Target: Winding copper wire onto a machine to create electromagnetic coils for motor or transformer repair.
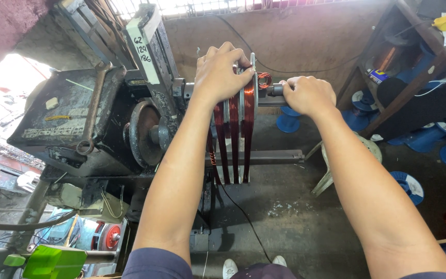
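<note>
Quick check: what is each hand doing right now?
Left hand: fingers curled over the reddish copper wire coils.
Right hand: closed around the dark metal shaft end.

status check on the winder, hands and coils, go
Left hand gripping top of the copper coils on the winding former. Right hand closed on the shaft end. Wrench lies on the machine housing, away from both hands.
</note>
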